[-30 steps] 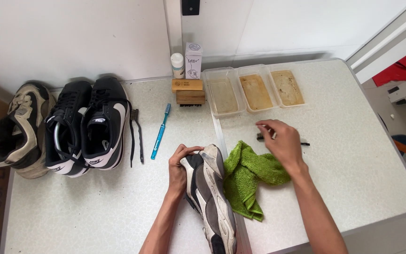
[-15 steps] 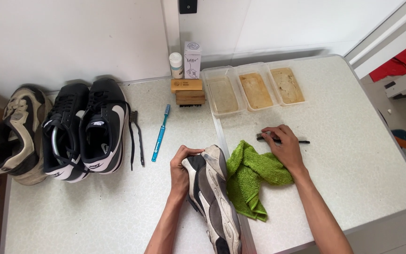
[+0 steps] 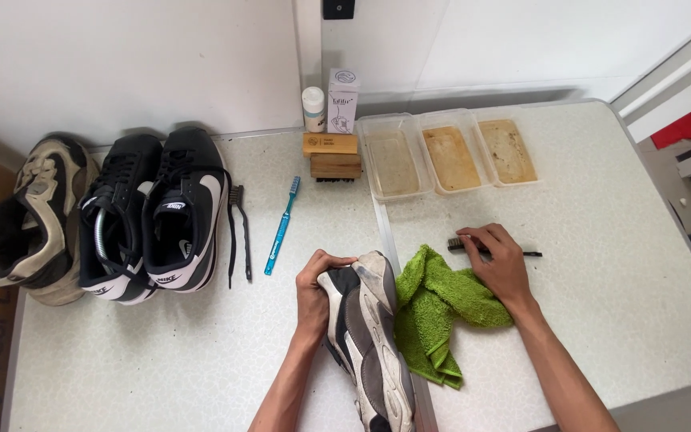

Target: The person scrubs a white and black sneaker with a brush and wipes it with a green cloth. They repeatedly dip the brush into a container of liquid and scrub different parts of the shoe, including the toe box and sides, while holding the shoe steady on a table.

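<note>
The right hand (image 3: 499, 260) lies over a small black brush (image 3: 489, 250) on the surface (image 3: 617, 264), hiding its middle; whether the fingers grip cannot be told. At 9 o'clock, the left hand (image 3: 316, 286) clamps the toe of a grey sneaker (image 3: 369, 336), whose heel is cut off at the frame's bottom. A green cloth (image 3: 433, 308) lies between them. Bare surface opens toward 3 o'clock.

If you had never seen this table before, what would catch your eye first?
Probably the bright green towel at the centre, beside the grey shoe gripped by the left hand. The right hand covers a small black brush, and two black shoes stand at left.
</note>
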